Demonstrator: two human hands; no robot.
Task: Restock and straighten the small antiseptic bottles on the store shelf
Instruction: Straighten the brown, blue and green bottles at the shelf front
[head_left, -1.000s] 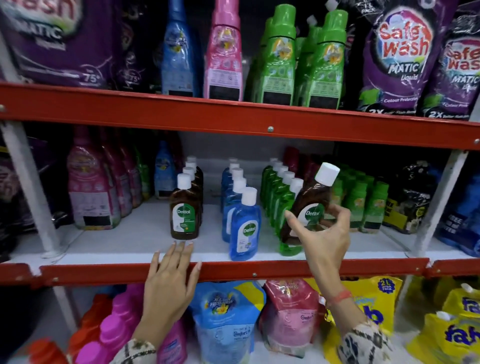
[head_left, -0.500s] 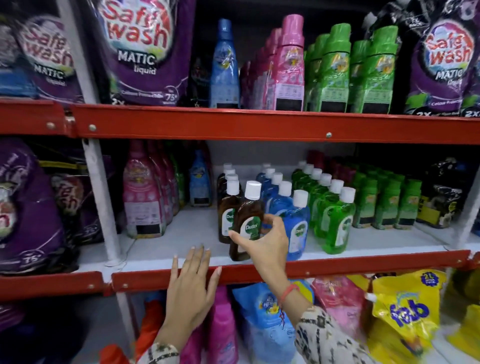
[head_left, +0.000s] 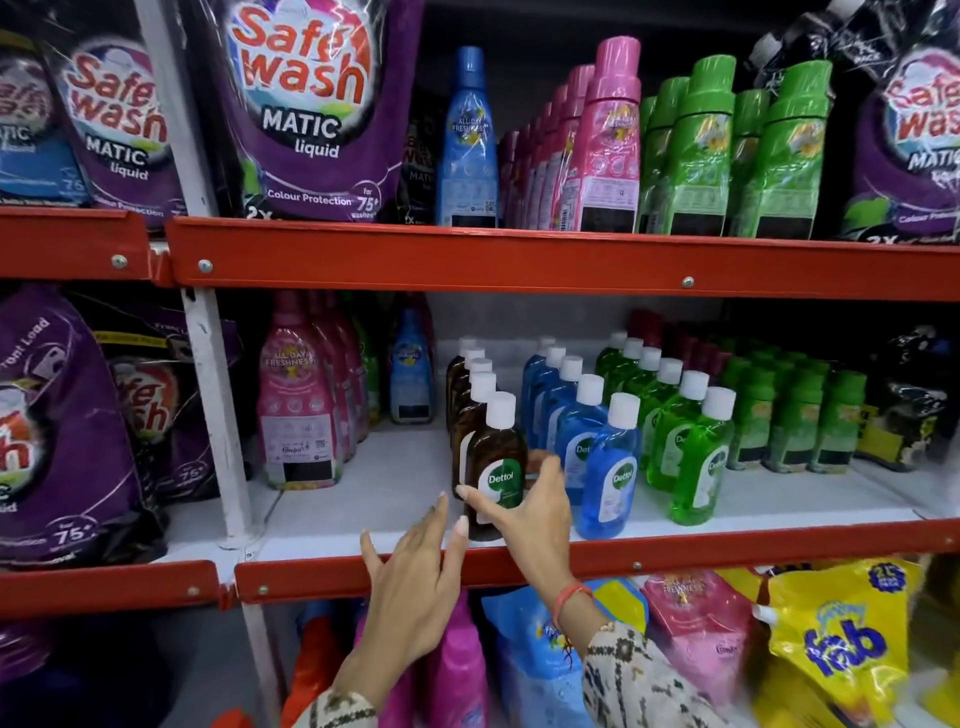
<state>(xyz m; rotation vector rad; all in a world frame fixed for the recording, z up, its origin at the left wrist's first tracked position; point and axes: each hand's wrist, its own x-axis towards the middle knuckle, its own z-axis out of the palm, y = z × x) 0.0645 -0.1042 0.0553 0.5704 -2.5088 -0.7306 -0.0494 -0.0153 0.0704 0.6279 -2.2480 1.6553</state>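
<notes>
Three rows of small white-capped antiseptic bottles stand on the middle shelf (head_left: 363, 499): a brown row (head_left: 470, 384), a blue row (head_left: 605, 467) and a green row (head_left: 696, 462). The front brown bottle (head_left: 496, 457) stands upright at the shelf's front edge, at the head of the brown row. My right hand (head_left: 530, 512) wraps its lower part, thumb in front and fingers behind. My left hand (head_left: 415, 582) hovers open with spread fingers over the red shelf rail (head_left: 675, 556), just left of that bottle, fingertips near its base.
Pink fabric-conditioner bottles (head_left: 298, 415) stand left of the brown row with bare white shelf between. Larger green bottles (head_left: 795, 415) fill the right. A white upright post (head_left: 213, 415) divides the bays. Pouches sit below, tall bottles and purple bags above.
My right hand carried the brown bottle from in front of the green row to the left and set it upright at the front of the brown row. My left hand stayed by the rail.
</notes>
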